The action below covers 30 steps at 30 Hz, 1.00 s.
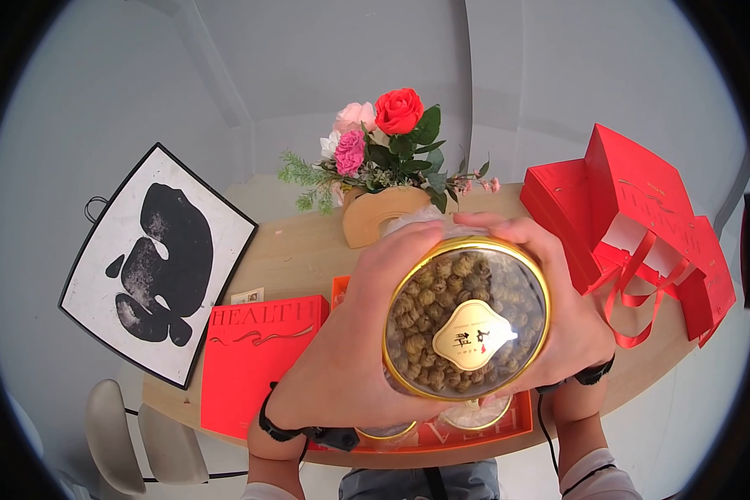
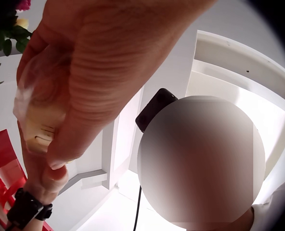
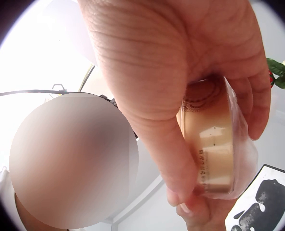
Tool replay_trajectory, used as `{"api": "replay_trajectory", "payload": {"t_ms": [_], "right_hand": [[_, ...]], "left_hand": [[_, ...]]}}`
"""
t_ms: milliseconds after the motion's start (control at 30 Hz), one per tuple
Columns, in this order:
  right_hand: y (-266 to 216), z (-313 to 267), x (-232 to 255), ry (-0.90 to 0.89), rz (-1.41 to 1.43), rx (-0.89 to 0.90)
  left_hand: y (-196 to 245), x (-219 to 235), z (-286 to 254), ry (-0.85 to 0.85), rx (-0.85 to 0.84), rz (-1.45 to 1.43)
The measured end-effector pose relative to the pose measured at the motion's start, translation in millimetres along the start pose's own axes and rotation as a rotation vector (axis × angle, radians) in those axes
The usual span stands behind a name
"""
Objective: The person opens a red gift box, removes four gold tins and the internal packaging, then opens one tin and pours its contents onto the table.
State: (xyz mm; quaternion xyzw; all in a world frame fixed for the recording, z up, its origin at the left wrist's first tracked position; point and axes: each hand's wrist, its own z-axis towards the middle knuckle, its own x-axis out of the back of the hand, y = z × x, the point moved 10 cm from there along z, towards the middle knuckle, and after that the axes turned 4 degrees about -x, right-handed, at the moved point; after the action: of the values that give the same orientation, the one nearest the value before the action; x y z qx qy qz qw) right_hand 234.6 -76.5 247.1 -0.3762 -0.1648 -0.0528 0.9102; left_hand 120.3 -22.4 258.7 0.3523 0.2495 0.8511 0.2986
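Note:
A round jar (image 1: pixel 417 342) with a gold rim, a clear top and a cream-gold label is held up close to the head camera. Brown coiled pellets fill it. My left hand (image 1: pixel 342 354) grips its left side and my right hand (image 1: pixel 573 304) the right side, fingers curled over the far edge. In the right wrist view, the jar's gold side wall (image 3: pixel 217 144) shows printed characters and crinkled clear wrap, with my right thumb (image 3: pixel 166 139) along it. The left wrist view shows my left thumb (image 2: pixel 84 125) against the wrapped jar (image 2: pixel 41 122).
Below the hands, an orange-red box (image 1: pixel 517 421) on the wooden table holds gold-rimmed jars (image 1: pixel 479 417). A red HEALTH box (image 1: pixel 262 367) lies left, beside a black-and-white framed picture (image 1: pixel 171 258). Flowers (image 1: pixel 392 142) stand behind; red gift packaging with ribbon handles (image 1: pixel 642 192) is right.

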Motion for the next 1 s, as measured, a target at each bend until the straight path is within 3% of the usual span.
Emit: {"api": "replay_trajectory", "payload": {"t_ms": [133,333,467,500,667,700,767,1000], "right_hand": [[8.2,-2.2,3.1,0.064,0.161,-0.058],[13.6,-4.0,3.1,0.052,0.122,-0.112],[7.1,-1.0,8.5,0.101,-0.073,-0.154],[8.0,-0.5,11.2,0.122,-0.175,-0.203],[1.3,2.0,21.8,0.329,-0.176,-0.238],[1.8,1.5,22.9,0.328,-0.176,-0.237],[0.4,1.0,25.2,0.321,-0.232,-0.2],[-2.6,2.2,25.0,0.33,-0.062,-0.123]], "left_hand": [[-13.1,-3.2,-2.6,0.002,0.098,-0.12],[-18.2,-1.0,-0.9,-0.004,0.121,-0.063],[-12.9,4.5,1.6,-0.029,0.096,0.053],[-11.0,9.7,1.7,0.026,0.064,0.043],[-9.9,26.0,-0.5,0.277,0.032,-0.11],[-8.9,28.8,-0.4,0.278,0.031,-0.11],[-7.8,21.0,3.2,0.107,0.052,-0.135],[0.0,26.8,0.4,0.072,0.057,-0.207]]}}
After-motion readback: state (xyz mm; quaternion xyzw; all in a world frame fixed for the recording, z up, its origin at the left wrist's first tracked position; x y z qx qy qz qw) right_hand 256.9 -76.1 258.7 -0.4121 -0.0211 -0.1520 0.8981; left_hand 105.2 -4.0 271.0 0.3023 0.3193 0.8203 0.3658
